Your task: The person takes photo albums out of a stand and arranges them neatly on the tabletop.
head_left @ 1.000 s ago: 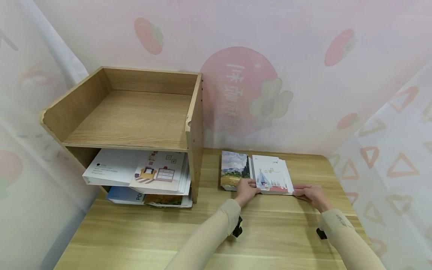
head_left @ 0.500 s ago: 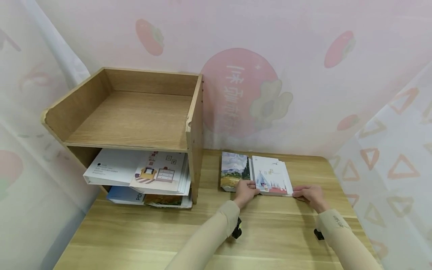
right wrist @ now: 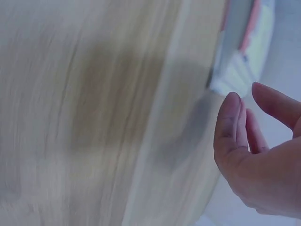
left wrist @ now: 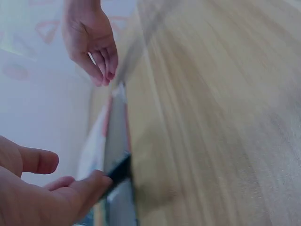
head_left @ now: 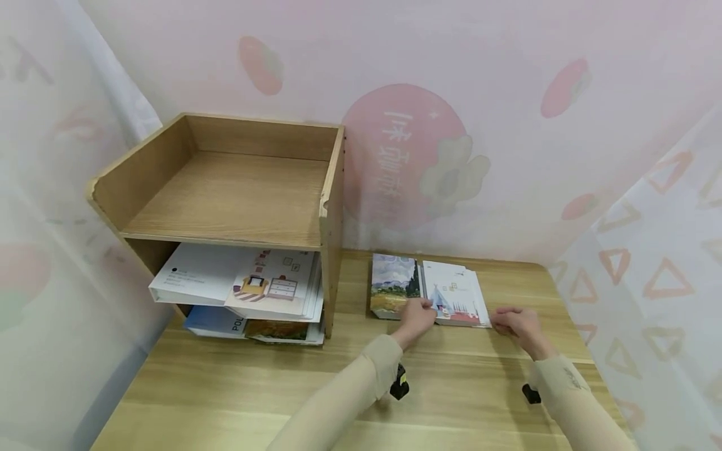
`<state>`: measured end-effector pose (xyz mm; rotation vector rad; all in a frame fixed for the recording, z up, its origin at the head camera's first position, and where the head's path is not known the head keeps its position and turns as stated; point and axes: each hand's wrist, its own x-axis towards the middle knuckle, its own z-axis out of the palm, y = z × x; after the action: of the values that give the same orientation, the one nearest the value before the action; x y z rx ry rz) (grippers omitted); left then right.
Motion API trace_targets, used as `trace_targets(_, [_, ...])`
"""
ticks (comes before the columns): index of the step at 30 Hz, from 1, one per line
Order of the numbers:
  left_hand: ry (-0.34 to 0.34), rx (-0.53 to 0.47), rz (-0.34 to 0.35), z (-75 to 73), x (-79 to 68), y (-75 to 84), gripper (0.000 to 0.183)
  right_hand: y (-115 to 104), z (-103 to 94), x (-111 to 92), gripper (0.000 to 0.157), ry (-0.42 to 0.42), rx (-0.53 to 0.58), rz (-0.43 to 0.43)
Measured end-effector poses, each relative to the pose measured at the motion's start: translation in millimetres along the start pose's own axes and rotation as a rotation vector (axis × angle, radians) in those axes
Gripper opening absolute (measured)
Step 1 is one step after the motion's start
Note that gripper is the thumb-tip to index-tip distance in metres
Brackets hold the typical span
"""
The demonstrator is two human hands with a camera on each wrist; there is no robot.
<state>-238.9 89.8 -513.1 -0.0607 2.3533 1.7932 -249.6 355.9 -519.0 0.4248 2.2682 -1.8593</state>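
Two stacks of books lie side by side at the back of the table. A landscape painting covers the left book [head_left: 392, 285]; the white right book [head_left: 451, 291] bears a drawn blue tent and sits on further books or pages. My left hand [head_left: 416, 321] hovers at the front edges where the stacks meet, thumb and fingers apart in the left wrist view. Whether a fingertip touches there is unclear. Just off the white book's front right corner is my right hand [head_left: 516, 326], fingers loosely bent. In the right wrist view nothing lies between its thumb and fingers.
A wooden shelf unit [head_left: 333, 250] stands on the left of the table [head_left: 271, 388]. Its middle level holds white books [head_left: 271, 285]; a blue book [head_left: 211, 321] and others lie below. A printed curtain [head_left: 507, 188] hangs behind.
Both hands have loosened from the white book's front edge; the right fingers have come away from its corner. The left hand has risen slightly. The books look unmoved; the head view has shifted slightly.
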Motion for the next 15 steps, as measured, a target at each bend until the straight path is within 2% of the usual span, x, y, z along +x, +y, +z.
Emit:
trace_targets(4, [-0.037,-0.011,0.012,-6.4,-12.6,9.2,0.034,-8.6,7.3,-9.9,0.047,-0.005,0.014,0.019])
trace_targets(7, [-0.058,-0.012,0.046,-11.6,-20.4,11.9,0.034,-15.9,15.7,-18.4,0.052,-0.018,0.026,0.021])
trace_targets(15, [-0.131,0.017,0.152,-25.3,-44.7,10.6,0.036,-35.9,39.0,-46.7,0.055,-0.063,0.035,-0.008])
